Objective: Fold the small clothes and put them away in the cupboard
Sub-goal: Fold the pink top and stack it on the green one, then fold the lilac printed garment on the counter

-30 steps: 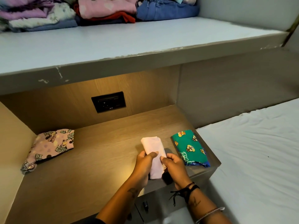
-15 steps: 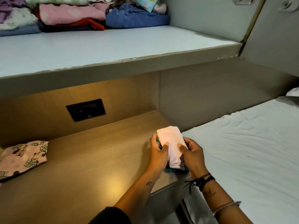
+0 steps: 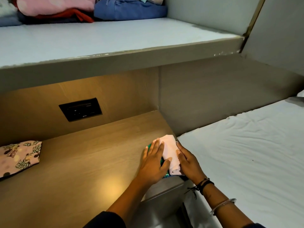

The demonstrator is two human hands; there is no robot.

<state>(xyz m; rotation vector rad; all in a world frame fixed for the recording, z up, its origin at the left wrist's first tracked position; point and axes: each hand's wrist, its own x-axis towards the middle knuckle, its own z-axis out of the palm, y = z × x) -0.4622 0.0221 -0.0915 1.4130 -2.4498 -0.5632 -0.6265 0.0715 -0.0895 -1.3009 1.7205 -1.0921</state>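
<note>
Pink garment [image 3: 171, 153]: I see it folded, at the bench's [image 3: 85, 162] right edge, atop a green garment [image 3: 149, 146].
Left hand [image 3: 154, 163]: spread flat, pressing its left side.
Right hand [image 3: 187, 162]: flat against its right side.
Printed garment [image 3: 19, 156]: at the bench's left edge, well apart.
</note>
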